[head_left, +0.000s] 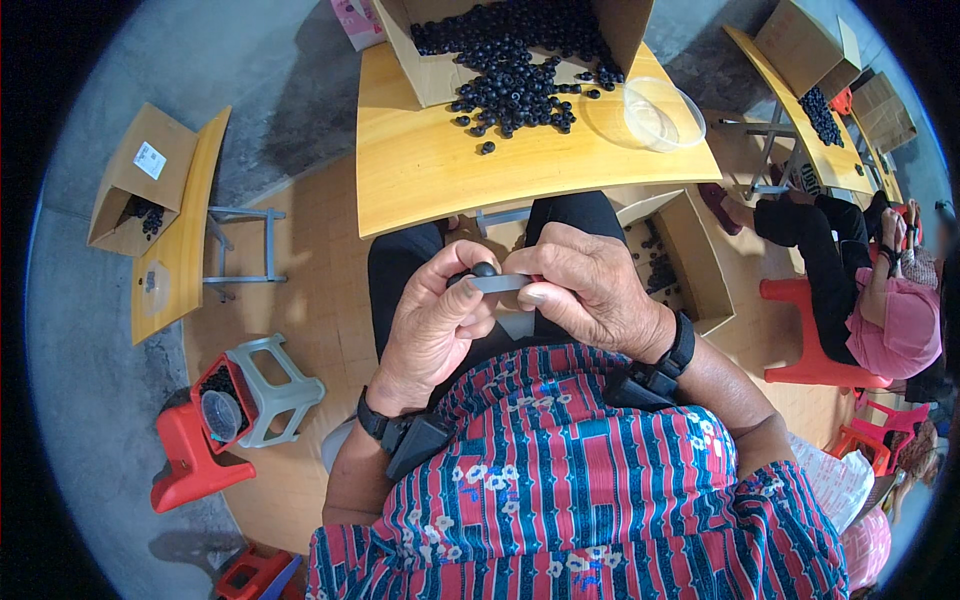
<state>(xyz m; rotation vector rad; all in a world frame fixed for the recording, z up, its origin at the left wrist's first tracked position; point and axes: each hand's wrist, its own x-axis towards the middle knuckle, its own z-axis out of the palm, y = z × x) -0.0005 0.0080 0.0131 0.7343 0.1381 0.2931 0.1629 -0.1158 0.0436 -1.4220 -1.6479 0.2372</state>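
In front of my lap, my left hand (pixel 425 325) pinches a small round black part (pixel 484 269) between thumb and fingers. My right hand (pixel 595 290) is closed around a flat grey blade (pixel 500 283), whose far end lies against the black part by my left thumb. A bit of red shows between the right fingers; the rest of what they grip is hidden. Beyond my hands, many like black parts (pixel 510 95) spill from a tipped cardboard box (pixel 400 50) onto the yellow table (pixel 420 180).
A clear round plastic tub (pixel 665 115) stands at the table's right. Below it, an open carton (pixel 700 270) on the floor holds scattered black parts. Stools, one red (pixel 190 460), one grey (pixel 285 390), stand left. At right, a person in pink (pixel 890 320) sits at another table.
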